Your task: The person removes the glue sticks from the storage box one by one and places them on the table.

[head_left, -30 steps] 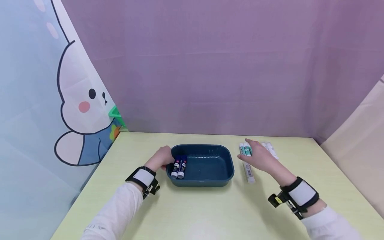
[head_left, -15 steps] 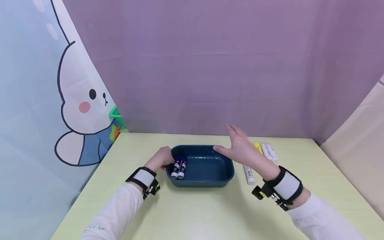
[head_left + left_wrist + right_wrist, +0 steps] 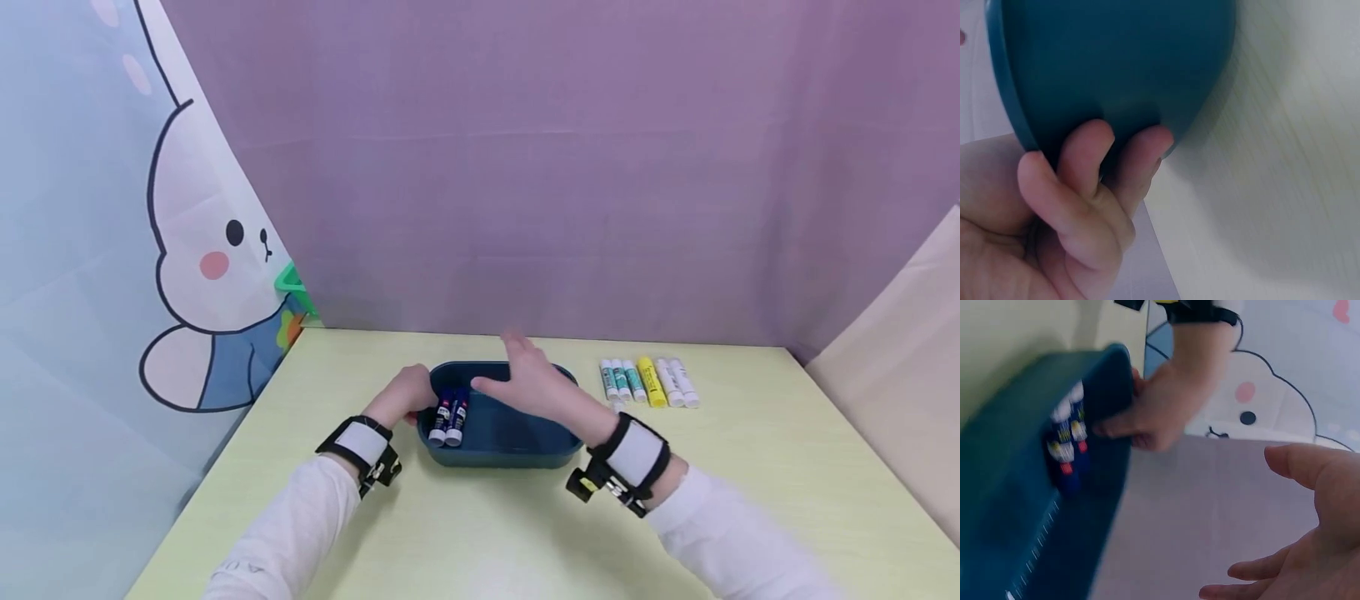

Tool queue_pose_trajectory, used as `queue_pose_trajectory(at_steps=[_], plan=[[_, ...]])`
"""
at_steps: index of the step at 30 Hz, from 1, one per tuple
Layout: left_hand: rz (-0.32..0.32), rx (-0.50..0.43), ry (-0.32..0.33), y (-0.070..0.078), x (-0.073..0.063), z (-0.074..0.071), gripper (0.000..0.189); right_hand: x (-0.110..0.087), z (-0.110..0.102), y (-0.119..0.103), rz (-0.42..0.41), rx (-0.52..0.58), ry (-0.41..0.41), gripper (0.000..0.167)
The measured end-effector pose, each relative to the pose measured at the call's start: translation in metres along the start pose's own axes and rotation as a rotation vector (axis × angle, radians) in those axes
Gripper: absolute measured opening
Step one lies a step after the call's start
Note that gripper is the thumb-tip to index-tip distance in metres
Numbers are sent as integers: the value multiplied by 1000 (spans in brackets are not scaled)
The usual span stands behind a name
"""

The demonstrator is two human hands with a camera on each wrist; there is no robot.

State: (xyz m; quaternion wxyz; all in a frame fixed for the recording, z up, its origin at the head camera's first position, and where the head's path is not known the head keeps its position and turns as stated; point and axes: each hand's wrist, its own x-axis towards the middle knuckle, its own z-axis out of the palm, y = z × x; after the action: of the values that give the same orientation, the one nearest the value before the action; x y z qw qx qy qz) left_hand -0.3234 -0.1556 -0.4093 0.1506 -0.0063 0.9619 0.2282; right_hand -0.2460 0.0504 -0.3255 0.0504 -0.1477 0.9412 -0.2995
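Note:
At the left end of a dark teal plastic basin (image 3: 502,458), my left hand (image 3: 408,392) grips the wall. The left wrist view shows its fingers (image 3: 1088,147) against the basin's outer side; in the right wrist view the thumb lies inside the rim. Two dark blue glue sticks (image 3: 455,418) with white ends lie side by side in the basin, near that hand. My right hand (image 3: 536,383) hovers over the basin's right half with thumb and fingers spread, holding nothing. It hides part of the basin's far rim.
Right of the basin, a row of stick-shaped tubes lies on the pale table (image 3: 465,533): white-and-green tubes (image 3: 621,380), a yellow tube (image 3: 651,382) and white tubes (image 3: 677,383). Another white tube is mostly hidden behind my right wrist. A purple cloth (image 3: 525,183) hangs behind the table.
My right hand has moved left, from above the tubes to over the basin, uncovering the row of tubes. My left hand and the two blue glue sticks have stayed in place.

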Motion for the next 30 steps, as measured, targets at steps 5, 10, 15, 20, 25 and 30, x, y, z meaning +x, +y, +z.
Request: queue_pose_trajectory(at_steps=[5, 10, 15, 20, 25, 30], plan=[[2, 2, -5, 0, 1, 0, 22, 13, 31, -2, 26, 60, -48, 85], [0, 11, -11, -2, 4, 0, 23, 27, 58, 1, 83, 101, -82, 86], [7, 6, -8, -1, 5, 1, 23, 35, 76, 9, 132, 185, -86, 83], [16, 13, -8, -1, 4, 0, 21, 45, 95, 15, 183, 238, -63, 83], [11, 13, -11, -1, 3, 0, 21, 51, 107, 13, 207, 213, -27, 84], [19, 9, -6, -1, 2, -1, 20, 56, 115, 8, 222, 149, -10, 86]])
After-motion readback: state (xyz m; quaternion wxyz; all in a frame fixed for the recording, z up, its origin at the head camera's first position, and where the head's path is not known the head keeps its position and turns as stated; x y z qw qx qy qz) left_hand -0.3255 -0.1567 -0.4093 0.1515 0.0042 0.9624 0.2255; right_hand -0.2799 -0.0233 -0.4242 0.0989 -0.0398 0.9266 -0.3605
